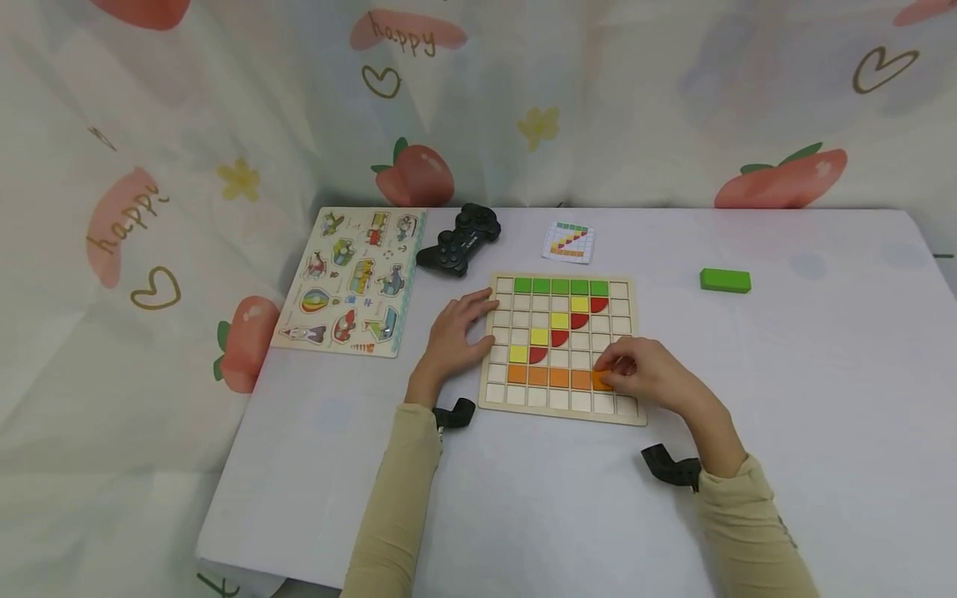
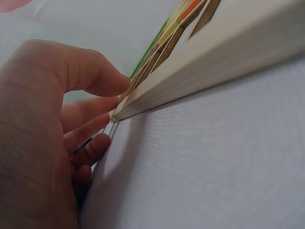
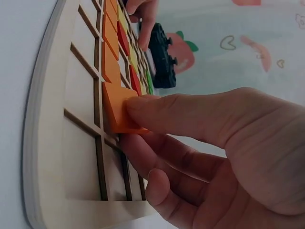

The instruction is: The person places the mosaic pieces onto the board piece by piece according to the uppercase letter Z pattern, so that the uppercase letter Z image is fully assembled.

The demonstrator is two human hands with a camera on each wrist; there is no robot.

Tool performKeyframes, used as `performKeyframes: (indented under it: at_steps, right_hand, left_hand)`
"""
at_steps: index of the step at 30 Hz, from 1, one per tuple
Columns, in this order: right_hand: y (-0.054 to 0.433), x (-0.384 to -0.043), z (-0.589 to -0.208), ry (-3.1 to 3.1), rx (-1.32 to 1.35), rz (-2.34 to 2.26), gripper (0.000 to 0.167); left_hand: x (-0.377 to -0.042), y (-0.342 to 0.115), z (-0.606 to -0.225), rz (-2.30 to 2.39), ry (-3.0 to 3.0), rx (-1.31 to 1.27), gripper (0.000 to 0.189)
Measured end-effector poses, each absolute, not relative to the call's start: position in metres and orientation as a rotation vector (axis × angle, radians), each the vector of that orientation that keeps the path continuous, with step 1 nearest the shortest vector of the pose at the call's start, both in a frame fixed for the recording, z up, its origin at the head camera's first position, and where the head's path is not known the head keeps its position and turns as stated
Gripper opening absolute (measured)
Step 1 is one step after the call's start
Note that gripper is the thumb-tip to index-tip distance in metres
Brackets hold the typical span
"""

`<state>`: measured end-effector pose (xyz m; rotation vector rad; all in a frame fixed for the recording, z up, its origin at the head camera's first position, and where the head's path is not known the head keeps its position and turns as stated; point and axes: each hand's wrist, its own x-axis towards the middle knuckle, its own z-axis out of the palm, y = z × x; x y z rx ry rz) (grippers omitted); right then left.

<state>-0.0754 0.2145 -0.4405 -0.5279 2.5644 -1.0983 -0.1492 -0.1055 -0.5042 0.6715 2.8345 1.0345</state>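
A wooden grid board (image 1: 579,400) lies on the white table, with colored tiles in several of its cells. Green squares fill part of the top row, yellow squares and red quarter-round tiles run diagonally, and orange squares line a lower row. My right hand (image 1: 650,374) pinches an orange square tile (image 3: 121,107) between thumb and fingers. That tile sits tilted over a cell at the right end of the orange row, beside the last flat orange square. With fingers spread, my left hand (image 1: 453,336) touches the board's left edge; its thumb and fingertips meet the rim in the left wrist view.
Behind the board lies a small pattern card (image 1: 568,242) with a similar colored design. A black game controller (image 1: 459,239) and a picture puzzle board (image 1: 405,286) lie to the left. One green block (image 1: 725,281) rests at the right. A printed curtain hangs behind the table.
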Motion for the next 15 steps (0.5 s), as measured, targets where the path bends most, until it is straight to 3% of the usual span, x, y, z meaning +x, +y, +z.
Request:
performKeyframes:
  at_steps: [15]
  right_hand:
    - [0.2121,-0.0737,-0.4442,2.585,-0.478,-1.034,0.016]
  left_hand:
    - [-0.1495,-0.1043,-0.5063,1.031,2.834,0.671,0.059]
